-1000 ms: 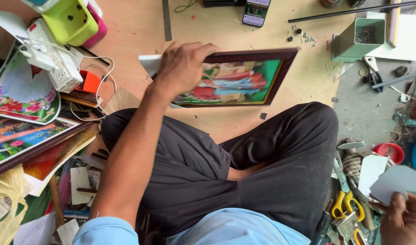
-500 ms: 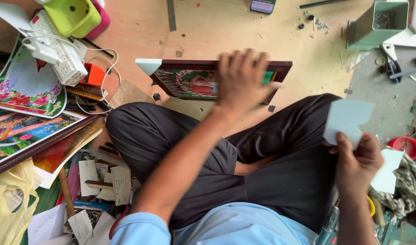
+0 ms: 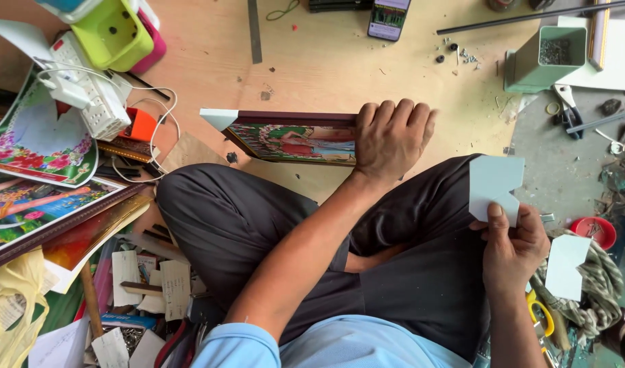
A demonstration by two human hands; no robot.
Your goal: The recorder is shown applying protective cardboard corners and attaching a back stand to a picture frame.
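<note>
**Here, a framed picture is held down while a pale card corner piece is gripped**

Here, in the head view, the left hand is laid palm-down over the right end of the framed picture, the fingers curled over its far edge and the forearm stretched forward across the lap. The frame is thus held, pressed flat against the board. The right hand is raised above the right knee, thumb uppermost, and a pale blue-grey card corner piece is pinched between thumb and fingers at its lower edge.

The work is carried by a plywood board laid on the floor; the person is seated cross-legged at its near edge in dark trousers. Toward the board's far left corner a lime-green container and a white power strip with trailing cables are seen. At the far edge a phone lies, and near the far right corner a green metal box is stood. Beyond the left edge, colourful printed pictures are stacked. Beyond the right edge, on grey concrete, a red bowl and another pale card piece are found.

The framed picture lies near the middle of the board, just beyond the knees. Its moulding is dark maroon, its print is green and red, and its left corner is capped with a white card corner.
</note>
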